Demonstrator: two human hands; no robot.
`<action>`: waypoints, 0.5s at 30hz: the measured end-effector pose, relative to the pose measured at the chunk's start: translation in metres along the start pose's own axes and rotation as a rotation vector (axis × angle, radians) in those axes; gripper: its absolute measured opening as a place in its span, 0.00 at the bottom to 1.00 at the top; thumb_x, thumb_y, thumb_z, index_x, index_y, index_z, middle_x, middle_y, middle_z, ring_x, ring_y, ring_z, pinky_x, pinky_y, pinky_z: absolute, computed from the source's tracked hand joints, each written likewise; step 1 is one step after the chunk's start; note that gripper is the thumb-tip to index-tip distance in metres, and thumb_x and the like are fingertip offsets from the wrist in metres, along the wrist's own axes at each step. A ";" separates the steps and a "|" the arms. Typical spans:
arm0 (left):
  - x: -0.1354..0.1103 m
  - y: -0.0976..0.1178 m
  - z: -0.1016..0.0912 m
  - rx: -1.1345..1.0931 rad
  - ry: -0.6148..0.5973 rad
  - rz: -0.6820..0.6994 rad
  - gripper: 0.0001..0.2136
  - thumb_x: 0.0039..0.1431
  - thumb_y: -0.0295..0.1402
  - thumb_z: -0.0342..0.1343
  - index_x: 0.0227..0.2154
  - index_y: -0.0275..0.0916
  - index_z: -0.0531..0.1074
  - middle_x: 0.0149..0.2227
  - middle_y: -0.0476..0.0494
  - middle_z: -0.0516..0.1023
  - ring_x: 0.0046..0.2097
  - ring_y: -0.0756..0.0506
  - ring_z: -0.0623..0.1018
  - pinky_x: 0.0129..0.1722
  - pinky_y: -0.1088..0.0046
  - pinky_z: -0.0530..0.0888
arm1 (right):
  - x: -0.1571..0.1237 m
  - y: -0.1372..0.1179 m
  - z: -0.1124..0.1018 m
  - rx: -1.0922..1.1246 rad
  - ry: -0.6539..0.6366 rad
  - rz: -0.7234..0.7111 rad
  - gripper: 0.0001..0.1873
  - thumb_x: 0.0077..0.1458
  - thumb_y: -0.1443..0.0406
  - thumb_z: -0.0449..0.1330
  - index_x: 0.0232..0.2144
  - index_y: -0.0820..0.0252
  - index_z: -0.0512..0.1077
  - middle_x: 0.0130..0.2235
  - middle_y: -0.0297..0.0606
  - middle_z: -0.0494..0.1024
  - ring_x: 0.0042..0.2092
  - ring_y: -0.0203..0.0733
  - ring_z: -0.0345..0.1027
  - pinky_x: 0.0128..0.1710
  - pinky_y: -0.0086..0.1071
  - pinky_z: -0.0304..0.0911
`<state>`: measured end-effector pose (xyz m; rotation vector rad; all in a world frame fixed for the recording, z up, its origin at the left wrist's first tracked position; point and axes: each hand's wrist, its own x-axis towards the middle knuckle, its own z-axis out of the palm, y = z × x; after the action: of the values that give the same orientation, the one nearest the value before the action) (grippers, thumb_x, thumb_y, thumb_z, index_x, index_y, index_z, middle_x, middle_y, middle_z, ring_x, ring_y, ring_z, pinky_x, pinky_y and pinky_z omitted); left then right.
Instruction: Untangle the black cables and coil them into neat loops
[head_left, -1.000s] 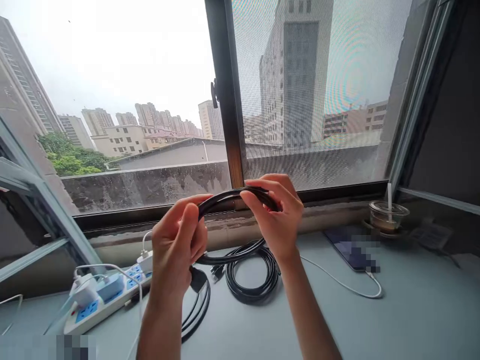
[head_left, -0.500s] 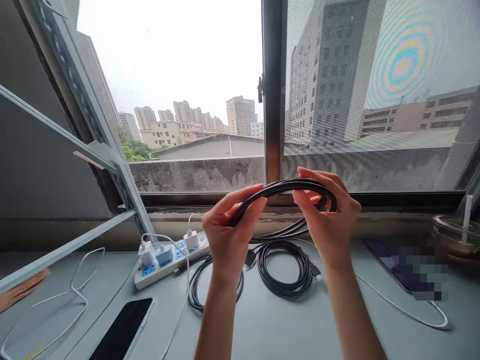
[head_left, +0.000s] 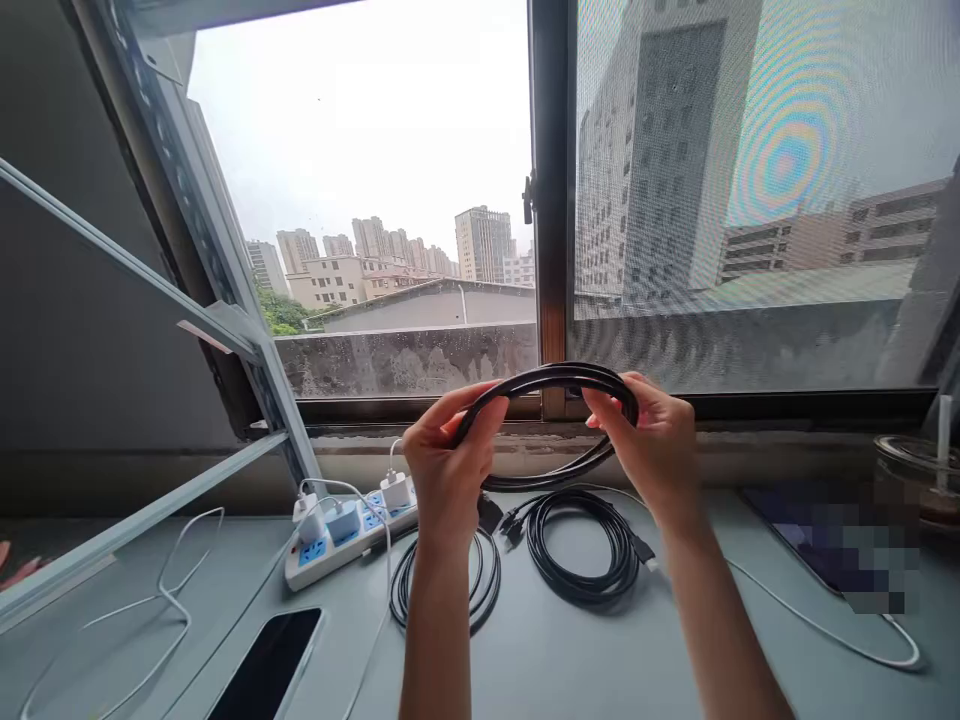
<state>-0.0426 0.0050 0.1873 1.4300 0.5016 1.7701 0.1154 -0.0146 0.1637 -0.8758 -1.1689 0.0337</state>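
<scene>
I am holding a black cable loop [head_left: 559, 376] up above the grey table [head_left: 540, 660], in front of the window [head_left: 553, 300], its lower strands sweeping behind my left wrist. My left hand [head_left: 450, 455] is pinching one side between thumb and fingers, and my right hand [head_left: 660, 450] is gripping the opposite bend, thumb inside; the two are staying apart. Since half a second ago, my right fingers are no longer reaching over the top, and the arch is looking shorter and rounder; I am judging that the bundle is keeping its shape under both grips. The strands are shining smooth and rubbery, bowing springily side by side. Below, a thinner black coil [head_left: 581, 587] is lying flat in a neat ring, and a second coil [head_left: 491, 590] is showing partly behind my left forearm. Farther left, a white plastic power strip [head_left: 337, 562] is carrying blocky plugs, and a glossy, flat phone [head_left: 270, 660] is resting nearer me.
</scene>
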 end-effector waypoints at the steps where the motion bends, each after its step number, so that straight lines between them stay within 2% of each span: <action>1: 0.001 0.000 -0.001 -0.004 0.020 0.007 0.12 0.42 0.42 0.66 0.28 0.41 0.77 0.11 0.60 0.50 0.13 0.59 0.48 0.09 0.84 0.46 | 0.000 -0.001 -0.002 0.055 -0.031 0.042 0.15 0.49 0.54 0.64 0.22 0.60 0.74 0.23 0.32 0.70 0.25 0.32 0.62 0.22 0.25 0.57; 5: 0.004 -0.003 -0.003 -0.065 0.038 0.017 0.16 0.42 0.46 0.66 0.24 0.40 0.72 0.12 0.61 0.49 0.14 0.59 0.47 0.10 0.83 0.45 | -0.004 -0.010 -0.006 0.273 -0.169 0.219 0.19 0.44 0.53 0.67 0.16 0.61 0.70 0.19 0.30 0.66 0.22 0.29 0.57 0.20 0.24 0.54; 9: 0.003 -0.006 0.003 -0.067 -0.072 -0.024 0.24 0.45 0.52 0.62 0.15 0.37 0.61 0.12 0.59 0.49 0.14 0.59 0.49 0.11 0.82 0.46 | -0.009 -0.021 -0.005 0.528 -0.256 0.368 0.25 0.43 0.49 0.66 0.12 0.61 0.65 0.14 0.29 0.62 0.16 0.28 0.53 0.14 0.24 0.49; 12: 0.001 -0.008 0.009 -0.005 -0.114 -0.038 0.26 0.47 0.55 0.59 0.14 0.37 0.59 0.12 0.57 0.51 0.14 0.59 0.53 0.12 0.81 0.49 | -0.010 -0.023 -0.005 0.569 -0.208 0.385 0.19 0.43 0.51 0.66 0.19 0.61 0.71 0.17 0.31 0.67 0.16 0.29 0.57 0.11 0.23 0.50; 15: 0.003 -0.013 0.013 0.071 -0.161 -0.068 0.28 0.47 0.57 0.56 0.12 0.38 0.56 0.12 0.56 0.52 0.14 0.56 0.60 0.13 0.80 0.57 | -0.010 -0.021 -0.009 0.432 -0.093 0.276 0.13 0.45 0.57 0.65 0.23 0.61 0.74 0.20 0.32 0.71 0.17 0.29 0.60 0.11 0.21 0.53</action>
<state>-0.0261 0.0129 0.1830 1.5712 0.5257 1.5822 0.1099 -0.0383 0.1680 -0.6481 -1.0643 0.5381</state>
